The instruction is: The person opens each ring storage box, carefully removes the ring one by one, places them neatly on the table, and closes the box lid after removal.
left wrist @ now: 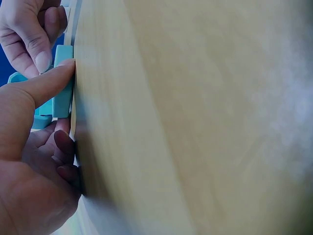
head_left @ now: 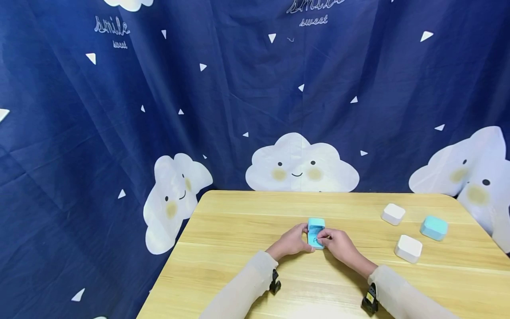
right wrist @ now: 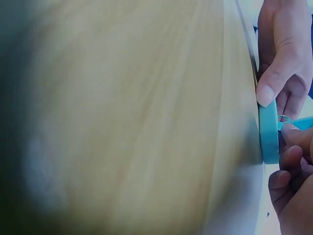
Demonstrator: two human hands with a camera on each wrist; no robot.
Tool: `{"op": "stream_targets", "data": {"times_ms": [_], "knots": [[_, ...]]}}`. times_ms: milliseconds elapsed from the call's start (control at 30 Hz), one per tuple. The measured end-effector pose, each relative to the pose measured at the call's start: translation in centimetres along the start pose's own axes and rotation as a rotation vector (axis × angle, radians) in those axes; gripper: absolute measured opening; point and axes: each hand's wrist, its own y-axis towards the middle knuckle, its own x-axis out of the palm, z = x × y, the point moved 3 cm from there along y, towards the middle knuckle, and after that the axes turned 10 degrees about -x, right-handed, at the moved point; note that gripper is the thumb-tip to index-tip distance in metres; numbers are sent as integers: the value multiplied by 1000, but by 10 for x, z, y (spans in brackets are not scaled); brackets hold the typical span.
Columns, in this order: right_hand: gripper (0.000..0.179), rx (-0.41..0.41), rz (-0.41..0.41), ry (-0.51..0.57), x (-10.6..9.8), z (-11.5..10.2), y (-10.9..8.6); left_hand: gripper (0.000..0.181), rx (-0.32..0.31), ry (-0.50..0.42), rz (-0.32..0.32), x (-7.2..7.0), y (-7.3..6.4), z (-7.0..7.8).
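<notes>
Dark blue curtain (head_left: pixel 239 97) hangs behind the work, printed with smiling clouds and white triangles, and before it stands a pale wooden table (head_left: pixel 239 217). Over on the person's right I can see three small closed cases set apart from one another: a far white case (head_left: pixel 393 214), a blue case (head_left: pixel 434 228) and a near white case (head_left: pixel 408 248); their lids hide whatever is inside. Well apart from them, around the middle of the table, a light blue ring box (head_left: pixel 316 222) is open, its lid raised at the far side and its inside facing the person. The left hand (head_left: pixel 291 241) grips this box from its side, thumb along the front and fingers round toward the back. Fingertips of the right hand (head_left: pixel 338 243) are together, pinching a thin ring (right wrist: pixel 285 117) right at the box's opening. Those fingers stand in the way of part of the interior, so I cannot tell whether the ring sits in the padding. Pale sleeves (head_left: pixel 249 283) cover both forearms, with a black device (head_left: pixel 370 300) at each wrist.
</notes>
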Motion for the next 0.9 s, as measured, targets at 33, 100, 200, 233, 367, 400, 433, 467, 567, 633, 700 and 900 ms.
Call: {"op": "stream_targets", "data": {"times_ms": [33,100,200,233,367,400,433,467,567,633,700,900], "knots": [[6,9,3,6,0,1,0,71,-2,2,-1,0,0,0],[6,25,8,19,0,2,0,72,0,2,-4,0,0,0],[6,51,18,49,0,3,1,75,-4,3,-1,0,0,0],[7,55,20,59,0,3,1,76,-6,2,0,0,0,0],[6,85,22,93,0,4,1,78,-19,3,3,1,1,-1],[6,92,19,99,0,4,0,79,-22,2,2,1,1,-1],[5,98,19,105,0,4,0,78,-23,1,1,1,1,-1],[5,111,22,113,0,5,0,78,-24,-3,-1,1,0,0],[5,132,29,132,-2,5,1,77,-32,-6,-5,1,0,0],[6,150,30,151,-4,5,1,77,-35,-5,-4,1,1,-1],[6,159,28,163,-6,5,2,77,-37,1,-2,1,1,-1],[7,178,24,170,-8,5,2,79,-38,-4,2,1,1,-1]]}}
